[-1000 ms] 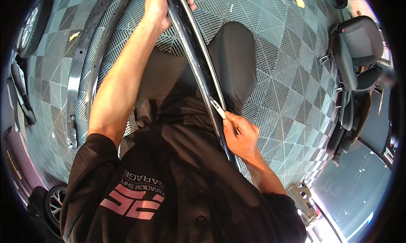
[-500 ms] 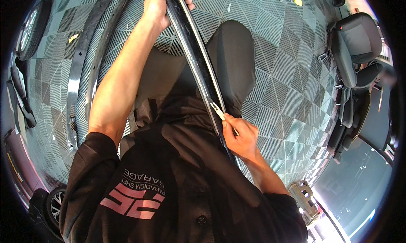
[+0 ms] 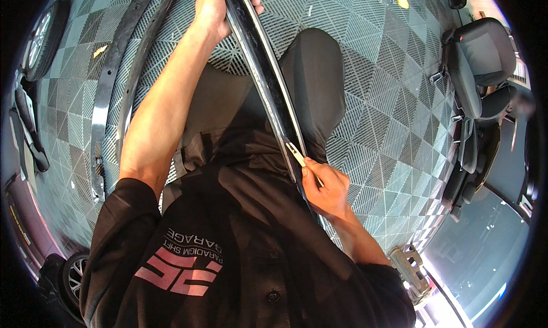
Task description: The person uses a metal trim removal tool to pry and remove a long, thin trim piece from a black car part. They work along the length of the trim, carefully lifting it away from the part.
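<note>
A long black car trim strip (image 3: 260, 65) with bright edges slants across my lap, from the top of the view down to my waist. My left hand (image 3: 212, 13) is closed round its far part, with fingertips showing on the other side. Near the lower part of the strip, my right hand (image 3: 326, 182) pinches a slim cream-coloured hand tool (image 3: 295, 154) with a slotted end. The tool's tip lies against the strip's inner face; whether it presses in cannot be made out. The strip's far end is cut off by the view.
Two curved dark strips (image 3: 109, 73) lie on the grey tiled floor (image 3: 394, 111) to my left. A wheel (image 3: 43, 39) stands at the far left. Car seats (image 3: 485, 51) stand on the right. Small green and yellow items (image 3: 403, 1) lie at the far right.
My right hand and the tool have slid slightly down along the strip toward me. The left hand keeps its hold, with the strip barely shifted.
</note>
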Motion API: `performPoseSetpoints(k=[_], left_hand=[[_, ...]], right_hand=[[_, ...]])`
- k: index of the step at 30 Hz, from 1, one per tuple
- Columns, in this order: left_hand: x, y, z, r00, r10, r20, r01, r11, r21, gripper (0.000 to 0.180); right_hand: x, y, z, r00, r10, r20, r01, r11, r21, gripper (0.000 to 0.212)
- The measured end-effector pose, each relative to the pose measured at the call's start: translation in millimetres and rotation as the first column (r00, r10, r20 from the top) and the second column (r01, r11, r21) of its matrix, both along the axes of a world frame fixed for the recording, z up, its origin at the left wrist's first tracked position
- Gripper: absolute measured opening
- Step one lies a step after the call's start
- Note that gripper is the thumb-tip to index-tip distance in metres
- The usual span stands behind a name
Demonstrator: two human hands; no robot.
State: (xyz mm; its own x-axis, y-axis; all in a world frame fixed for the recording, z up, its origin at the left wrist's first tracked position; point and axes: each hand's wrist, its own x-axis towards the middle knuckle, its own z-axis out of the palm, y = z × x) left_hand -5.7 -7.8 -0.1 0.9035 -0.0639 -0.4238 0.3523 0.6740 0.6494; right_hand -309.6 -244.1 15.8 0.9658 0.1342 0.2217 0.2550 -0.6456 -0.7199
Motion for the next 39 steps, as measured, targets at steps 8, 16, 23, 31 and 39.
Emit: performPoseSetpoints(k=[8,16,23,31,39], left_hand=[[0.0,0.0,-0.1,1.0,0.009,-0.014,-0.009,1.0,-0.012,0.068],[-0.7,-1.2,2.0,1.0,0.013,-0.02,-0.013,1.0,-0.002,0.068],[-0.7,0.2,0.5,1.0,0.012,-0.024,-0.012,1.0,0.007,0.068],[-0.2,0.3,-0.4,1.0,0.006,-0.011,-0.006,1.0,-0.002,0.069],[0.1,1.2,-2.4,1.0,0.003,-0.007,-0.003,1.0,-0.002,0.071]], right_hand=[[-5.2,-0.3,0.0,1.0,-0.008,-0.015,0.008,1.0,0.017,0.015],[-11.7,-3.1,-0.7,0.999,-0.007,-0.05,0.007,1.0,-0.001,0.016],[-15.6,-7.4,-0.2,0.999,0.029,-0.013,-0.03,0.999,-0.036,0.016],[-21.5,-10.8,-0.5,0.999,0.034,-0.019,-0.035,0.997,-0.076,0.016],[-34.0,-15.4,-5.6,1.0,0.015,-0.027,-0.017,0.998,-0.063,0.017]])
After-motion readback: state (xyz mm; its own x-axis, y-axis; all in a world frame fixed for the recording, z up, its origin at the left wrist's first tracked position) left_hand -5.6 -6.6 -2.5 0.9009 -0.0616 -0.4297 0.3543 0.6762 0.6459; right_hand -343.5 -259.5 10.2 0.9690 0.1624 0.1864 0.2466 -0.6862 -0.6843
